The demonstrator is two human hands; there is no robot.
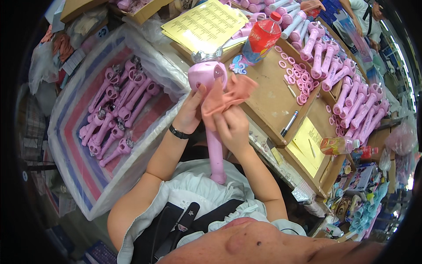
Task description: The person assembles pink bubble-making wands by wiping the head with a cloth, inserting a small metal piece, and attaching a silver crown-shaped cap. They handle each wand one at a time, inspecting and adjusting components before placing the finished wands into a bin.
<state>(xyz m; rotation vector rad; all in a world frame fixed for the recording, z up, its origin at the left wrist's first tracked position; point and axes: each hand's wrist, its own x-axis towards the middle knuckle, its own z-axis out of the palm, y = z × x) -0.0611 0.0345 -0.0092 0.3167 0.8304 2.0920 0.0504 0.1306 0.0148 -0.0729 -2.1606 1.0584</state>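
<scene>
A pink toy wand (214, 149) stands upright in front of me, its handle down by my lap. Its round, hollowed head carries a shiny silver-coloured piece on top. My left hand (190, 110) is closed around the head's left side. An orange cloth (229, 96) drapes over the right side of the head and the neck. My right hand (233, 128) pinches this cloth against the wand; the fingertips are partly hidden by its folds.
At left, a striped bin lined with clear plastic (72, 132) holds several similar wands (124, 94). Right, a cardboard tray (263, 103) bears pink rings (303, 81), a marker (289, 123) and a red-labelled bottle (262, 38). More wands (360, 103) lie beyond; yellow sheets (204, 26) lie ahead.
</scene>
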